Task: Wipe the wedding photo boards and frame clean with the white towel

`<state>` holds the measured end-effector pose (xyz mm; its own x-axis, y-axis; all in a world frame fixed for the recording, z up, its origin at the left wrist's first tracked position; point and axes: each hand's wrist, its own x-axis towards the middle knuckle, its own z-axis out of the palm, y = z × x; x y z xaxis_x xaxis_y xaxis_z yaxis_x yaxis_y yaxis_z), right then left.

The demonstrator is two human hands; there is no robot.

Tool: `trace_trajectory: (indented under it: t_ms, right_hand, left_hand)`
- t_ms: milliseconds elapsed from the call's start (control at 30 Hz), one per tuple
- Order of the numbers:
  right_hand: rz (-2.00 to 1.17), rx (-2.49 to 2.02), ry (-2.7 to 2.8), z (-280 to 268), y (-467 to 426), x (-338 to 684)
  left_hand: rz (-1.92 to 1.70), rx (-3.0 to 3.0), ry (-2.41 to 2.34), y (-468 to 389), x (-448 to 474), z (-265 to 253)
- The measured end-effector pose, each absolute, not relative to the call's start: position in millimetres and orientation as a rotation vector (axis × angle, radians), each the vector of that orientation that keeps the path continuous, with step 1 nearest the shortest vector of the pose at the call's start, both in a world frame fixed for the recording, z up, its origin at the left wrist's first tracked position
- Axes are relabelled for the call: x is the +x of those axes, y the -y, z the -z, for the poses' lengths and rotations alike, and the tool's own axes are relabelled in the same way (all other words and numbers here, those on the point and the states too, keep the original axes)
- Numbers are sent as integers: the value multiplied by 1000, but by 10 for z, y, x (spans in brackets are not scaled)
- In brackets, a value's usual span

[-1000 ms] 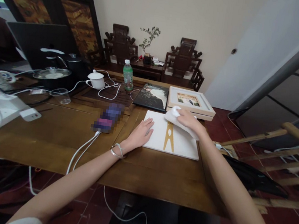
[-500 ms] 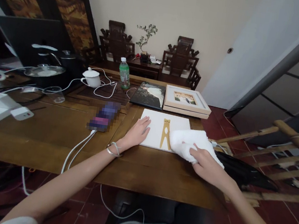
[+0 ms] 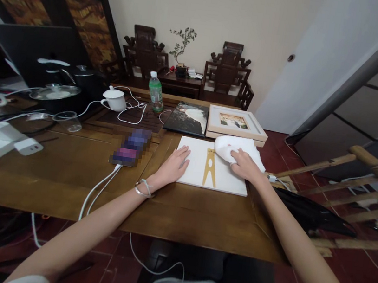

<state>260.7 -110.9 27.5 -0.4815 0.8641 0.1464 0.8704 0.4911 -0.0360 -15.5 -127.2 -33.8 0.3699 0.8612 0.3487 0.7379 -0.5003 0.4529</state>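
At the right-hand end of a brown wooden tabletop (image 3: 73, 186), working bare-handed on a thin white board (image 3: 230, 181). Resting the left hand (image 3: 173, 163) flat on the board's left side, with fingers extended and nothing gripped. Gripping a white cloth (image 3: 245, 144) in the right hand (image 3: 247, 165), with fingers curled into the folds, over the board's far right corner. Looks like a wiping step, with the left palm serving as anchor. Cannot tell from the surface how much has been covered. Seems to call next for even pressure through the cloth and a firm left palm to keep the board from slipping, with care to avoid nudging the frame beyond.

Shows on the board a smooth, matt-looking face with straight edges and, near the middle, a flat mustard-tan figure (image 3: 207, 168): shaped rather like a clothes peg, with a small animal-like head, an oval opening and two splayed legs. Cannot tell whether printed, painted or stuck on. Appears thick, soft and puffy in the cloth, probably easy to bunch. Just beyond, has a dark photo panel (image 3: 188, 118) with a pale dress-like shape, lying beside a blond-wood picture frame (image 3: 234, 121) with a wide white mount.
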Motion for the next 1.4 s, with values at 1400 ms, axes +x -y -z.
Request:
trace_trajectory:
  t_ms: [1400]
  right_hand:
    - [9,-1193,2795,-192,1945,2658]
  left_hand:
    - [-792,2426,-1428,1272,-154,342]
